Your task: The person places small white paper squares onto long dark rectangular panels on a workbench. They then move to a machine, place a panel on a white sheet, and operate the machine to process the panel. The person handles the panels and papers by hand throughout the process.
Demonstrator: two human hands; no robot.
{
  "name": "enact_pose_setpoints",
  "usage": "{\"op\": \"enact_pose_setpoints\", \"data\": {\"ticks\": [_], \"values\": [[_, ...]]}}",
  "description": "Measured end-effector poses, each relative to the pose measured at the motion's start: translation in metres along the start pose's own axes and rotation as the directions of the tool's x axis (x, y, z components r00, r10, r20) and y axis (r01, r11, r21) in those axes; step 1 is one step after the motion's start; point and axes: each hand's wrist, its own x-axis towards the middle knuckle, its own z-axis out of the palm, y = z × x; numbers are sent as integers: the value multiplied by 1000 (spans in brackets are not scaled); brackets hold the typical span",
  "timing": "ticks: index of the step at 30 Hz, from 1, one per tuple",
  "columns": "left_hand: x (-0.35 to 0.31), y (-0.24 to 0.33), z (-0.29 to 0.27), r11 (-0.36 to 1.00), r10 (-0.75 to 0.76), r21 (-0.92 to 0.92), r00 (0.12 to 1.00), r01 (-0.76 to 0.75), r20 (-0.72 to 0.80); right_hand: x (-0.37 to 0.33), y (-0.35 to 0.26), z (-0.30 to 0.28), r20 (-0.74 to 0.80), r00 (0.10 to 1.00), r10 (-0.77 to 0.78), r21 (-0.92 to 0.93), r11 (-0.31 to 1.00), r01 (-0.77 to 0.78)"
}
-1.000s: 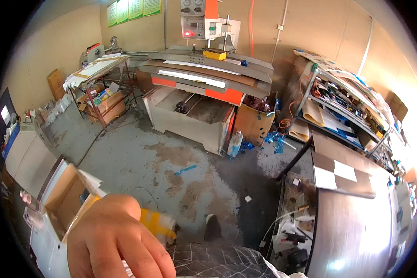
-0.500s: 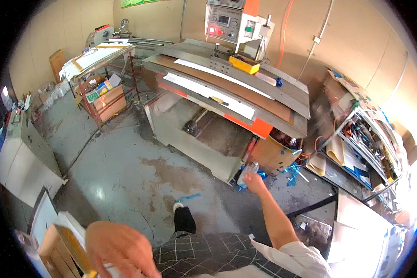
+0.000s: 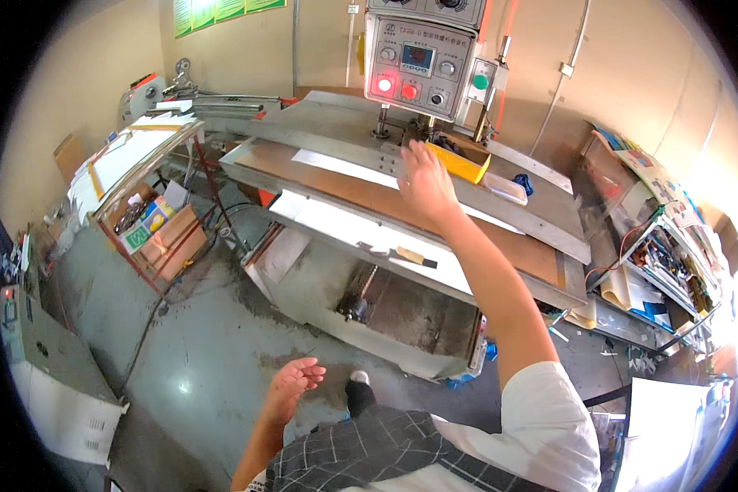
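My right hand (image 3: 426, 182) reaches over the bed of a large grey machine (image 3: 303, 119), fingers stretched out, just left of a yellow tray (image 3: 459, 162). Nothing shows in this hand; whether its fingertips touch the machine, I cannot tell. Above it hangs the control box (image 3: 422, 70) with knobs, a small screen and a lit red button. My left hand (image 3: 293, 387) hovers low before the machine, fingers loosely bent and apart, holding nothing. A tool with a pale handle and dark end (image 3: 416, 257) lies on the white strip (image 3: 328, 220) along the machine's front.
At the left stands a table (image 3: 197, 131) with white sheets on top and a cardboard box (image 3: 168, 238) beneath. A grey cabinet (image 3: 61, 361) is nearer on that side. To the right, a cluttered rack (image 3: 672, 271) flanks the machine. A clear block (image 3: 504, 189) sits beside the yellow tray.
My right hand has risen from low by the machine's right end, where it held a clear bottle-like thing, to above the bed. My left hand has moved right and forward. The view has come closer.
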Motion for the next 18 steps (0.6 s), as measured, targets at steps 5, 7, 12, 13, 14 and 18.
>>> {"op": "enact_pose_setpoints", "data": {"ticks": [5, 7, 12, 13, 14, 18], "values": [[101, -13, -48, 1000, -18, -20, 999, 19, 35, 99, 53, 57, -58, 997, -49, -296, 955, 30], [123, -19, -68, 996, -82, -38, 984, 77, -156, 120, 70, 74, -30, 999, -44, -345, 938, 31], [146, -47, -124, 981, -180, -141, 908, 136, -379, 126, 103, 113, 21, 1000, -14, -418, 908, 21], [151, -52, -136, 979, -185, -157, 895, 132, -405, 129, 107, 115, 11, 1000, -18, -415, 909, 21], [158, -57, -141, 977, -190, -172, 882, 127, -431, 129, 109, 110, 50, 999, -21, -426, 904, 40], [193, -46, -155, 970, -228, -177, 871, 166, -435, 137, 105, 91, -98, 987, -130, -318, 943, 93]]}}
